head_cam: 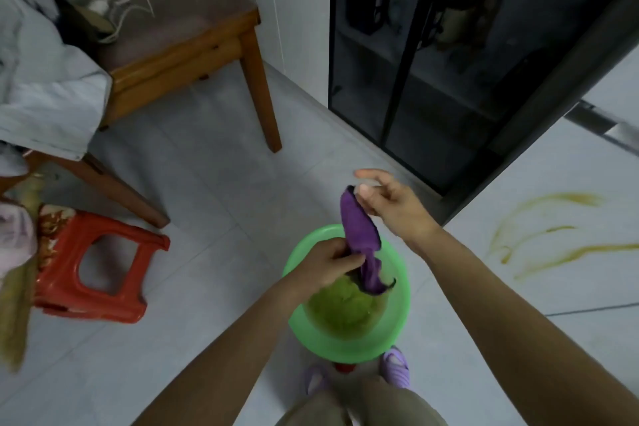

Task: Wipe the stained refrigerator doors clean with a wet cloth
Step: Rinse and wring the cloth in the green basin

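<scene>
In the head view, the fingers (345, 258) of the left hand (328, 263) are curled tight round the lower part of a purple cloth (358, 228). The right hand (390, 207) pinches the cloth's top end between thumb and a bent finger, with the forefinger sticking out loose above it. The cloth hangs as a twisted strip between the two hands, its tail dangling over a green basin (301, 332) on the tiled floor (207, 183). The basin seems to hold murky water, though I cannot tell how deep.

The refrigerator door (570, 287) is the white surface at the right edge, just beside the right arm. Yellowish-brown stains (553, 249) streak across it, and nothing is touching them.

A dark glass-fronted cabinet (449, 45) stands beyond the hands. A wooden table (193, 45) and a red stool (103, 270) stand to the left, well apart from the basin. Purple slippers (394, 367) show just behind it.

I judge the step in hand to be getting the cloth ready: wrung or shaken out over the basin, with no wiping begun. The next move calls for opening the strip into a flat pad in one hand, turning to the right, and pressing it against the streaks. A cloth that is too wet would likely run down the door.
</scene>
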